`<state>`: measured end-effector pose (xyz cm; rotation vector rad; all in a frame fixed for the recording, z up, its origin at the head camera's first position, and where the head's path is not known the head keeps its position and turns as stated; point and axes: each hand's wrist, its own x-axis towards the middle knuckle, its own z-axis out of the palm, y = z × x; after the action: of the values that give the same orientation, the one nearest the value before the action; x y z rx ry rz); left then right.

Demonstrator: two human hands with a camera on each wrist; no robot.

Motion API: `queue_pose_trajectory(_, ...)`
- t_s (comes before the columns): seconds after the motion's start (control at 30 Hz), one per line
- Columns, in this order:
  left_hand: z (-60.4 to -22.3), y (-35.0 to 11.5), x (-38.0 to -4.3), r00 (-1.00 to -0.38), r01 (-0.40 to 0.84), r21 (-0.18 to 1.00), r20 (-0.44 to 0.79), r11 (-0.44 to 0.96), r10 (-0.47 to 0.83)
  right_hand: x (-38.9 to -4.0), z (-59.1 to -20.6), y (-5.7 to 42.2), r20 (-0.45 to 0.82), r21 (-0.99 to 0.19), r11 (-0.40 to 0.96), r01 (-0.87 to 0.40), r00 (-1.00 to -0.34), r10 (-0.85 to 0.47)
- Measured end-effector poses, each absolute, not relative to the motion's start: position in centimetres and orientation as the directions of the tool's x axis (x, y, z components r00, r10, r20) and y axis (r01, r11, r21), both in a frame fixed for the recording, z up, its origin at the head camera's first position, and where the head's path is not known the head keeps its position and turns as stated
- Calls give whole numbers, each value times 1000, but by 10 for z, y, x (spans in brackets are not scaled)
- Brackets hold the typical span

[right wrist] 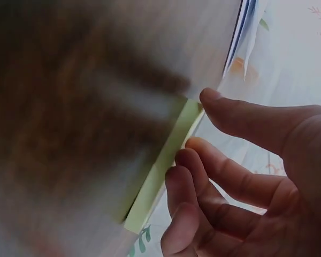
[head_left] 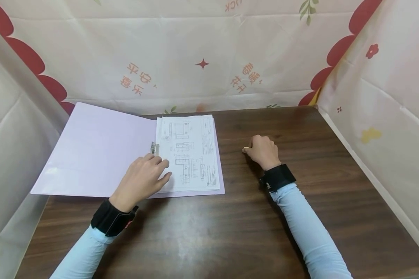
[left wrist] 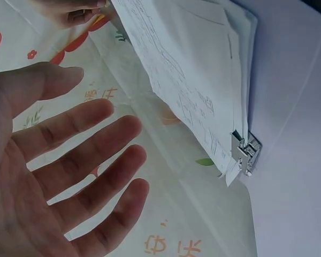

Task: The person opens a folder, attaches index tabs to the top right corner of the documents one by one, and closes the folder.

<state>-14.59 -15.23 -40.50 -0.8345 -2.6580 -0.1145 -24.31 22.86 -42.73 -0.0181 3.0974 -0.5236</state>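
Note:
A lilac folder (head_left: pixel 101 151) lies spread on the table, its cover turned to the left. On its right side, printed drawing sheets (head_left: pixel 192 151) sit under a metal clip (left wrist: pixel 243 152). My left hand (head_left: pixel 141 178) is over the folder's lower middle, just below the clip; its fingers (left wrist: pixel 96 160) are spread and hold nothing. To the right of the folder, my right hand (head_left: pixel 263 151) pinches a narrow yellow-green sticky note pad (right wrist: pixel 166 168), thumb at one end and curled fingertips along its side. From the head, the hand hides most of that pad.
The brown wooden table (head_left: pixel 202 236) reaches to a printed cloth (head_left: pixel 195 46) hung behind it. More cloth (head_left: pixel 398 77) hangs along the right edge, and also on the left. Black bands (head_left: pixel 113 219) circle both wrists.

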Motion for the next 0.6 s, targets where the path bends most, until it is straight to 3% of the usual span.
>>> queue_pose_trajectory(0.6,-406,-144,-147,-752,585,-32,352,810,557,-256,-417,250,-168,-450,893,22,-984,-61)
